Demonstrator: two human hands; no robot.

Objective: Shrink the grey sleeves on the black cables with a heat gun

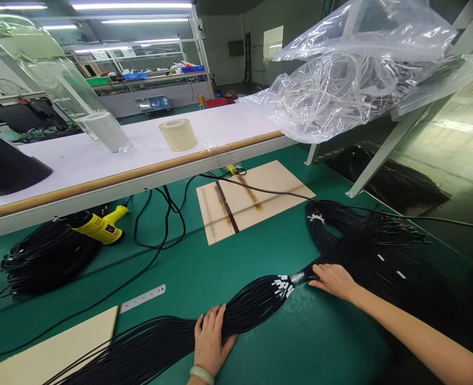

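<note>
A long bundle of black cables (256, 302) runs across the green table, bound with clear tape and marked with several white labels (283, 286) near the binding. My left hand (211, 339), with a pale bangle at the wrist, is wrapped over the bundle's middle. Just right of the taped spot, my right hand (333, 280) grips the same bundle between thumb and fingers. To the left the strands fan out loosely toward the lower edge. Beyond my right hand lies a larger pile of black cables (364, 240), partly coiled, with thin coloured wire ends.
A yellow heat gun (102, 227) rests by a coil of black cable (47, 262). Farther back lies a scorched board (260, 198); a metal ruler (143, 298) and cream board (55, 353) are at left. The raised shelf (228, 125) holds a tape roll (177, 134) and plastic bags (340, 91).
</note>
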